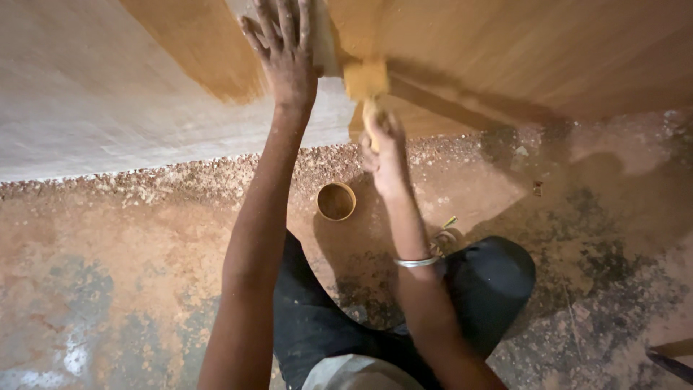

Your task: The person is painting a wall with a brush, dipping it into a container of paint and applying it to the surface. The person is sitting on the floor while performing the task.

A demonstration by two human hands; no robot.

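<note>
My right hand [384, 148] grips the handle of a wide paintbrush [365, 81] loaded with ochre stain; its bristles press on a large wooden board [86, 87]. The board is pale on the left and stained brown-orange on the right. My left hand [285, 50] lies flat on the board with fingers spread, right at the border of the stained part, just left of the brush. A small round tin [336, 201] of the same ochre stain stands on the floor below the brush, between my arms.
The floor [115, 260] is rough reddish concrete with gravel along the board's edge. My legs in dark trousers [491, 278] are folded beneath me. A dark tool tip [671, 361] lies at the lower right corner.
</note>
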